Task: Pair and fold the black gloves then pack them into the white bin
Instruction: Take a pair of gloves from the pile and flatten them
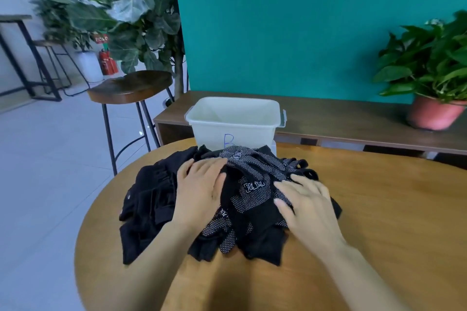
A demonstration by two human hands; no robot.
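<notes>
Both left hand (199, 189) and right hand (305, 207) rest fingers-spread on the black gloves (255, 199), gripping nothing. We're probably sorting pairs, with the white bin (232, 126) handy just behind.

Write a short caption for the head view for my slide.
The left hand and right hand rest on a pile of black gloves on a wooden table, white bin behind.
</notes>
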